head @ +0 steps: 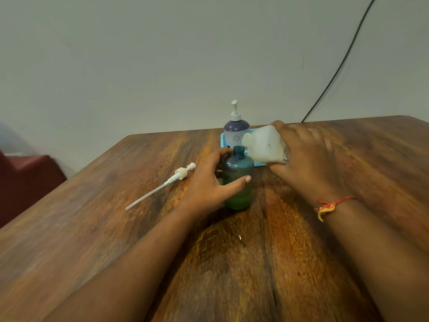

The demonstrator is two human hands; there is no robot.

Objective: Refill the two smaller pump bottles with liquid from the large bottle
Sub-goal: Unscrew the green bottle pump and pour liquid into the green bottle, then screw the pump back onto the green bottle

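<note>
A teal see-through bottle [239, 173] stands upright at the table's middle with its neck open and green liquid in its lower part. My left hand [209, 184] grips it, thumb across the front. My right hand [304, 156] holds the large whitish bottle [264, 144] tipped over to the left, its open mouth just above and right of the teal bottle's neck. Behind them stands a purple-and-white pump bottle [235, 132] with its pump on. The removed white pump with its long tube [162, 184] lies on the table to the left.
A light blue tray [223, 138] lies behind the bottles, mostly hidden. The wooden table [232, 263] runs to a wall at the back. A black cable [336, 68] hangs down the wall at right. A dark red seat [30, 180] stands beyond the left edge.
</note>
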